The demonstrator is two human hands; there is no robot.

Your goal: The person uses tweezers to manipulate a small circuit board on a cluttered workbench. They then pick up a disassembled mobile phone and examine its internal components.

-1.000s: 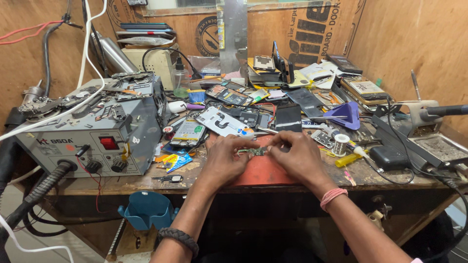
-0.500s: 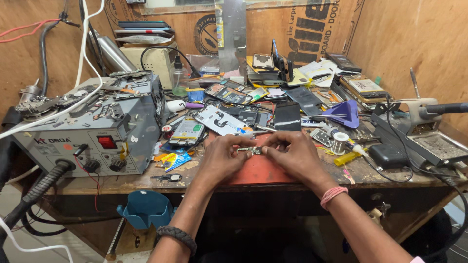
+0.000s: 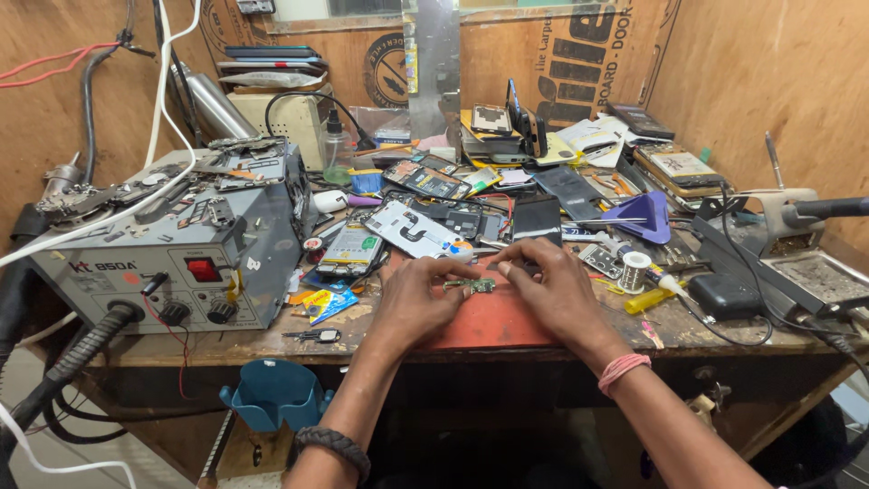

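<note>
While both hands [image 3: 489, 303] pinch a circuit board [image 3: 471, 285], clutter crowds the wooden workbench [image 3: 272, 340].

Your head-worn camera, the only view, looks down and forward from close above your left hand [image 3: 418, 303] and right hand [image 3: 554, 294], taking in the cluttered workbench [image 3: 272, 340] beyond them to the wooden back wall [image 3: 742, 72].

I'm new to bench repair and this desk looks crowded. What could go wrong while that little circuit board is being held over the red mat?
The small green circuit board is pinched only at its ends between the left hand and right hand; a slip could drop it among the loose phone parts. The solder spool and yellow tool sit beside the right hand and might get knocked.
</note>
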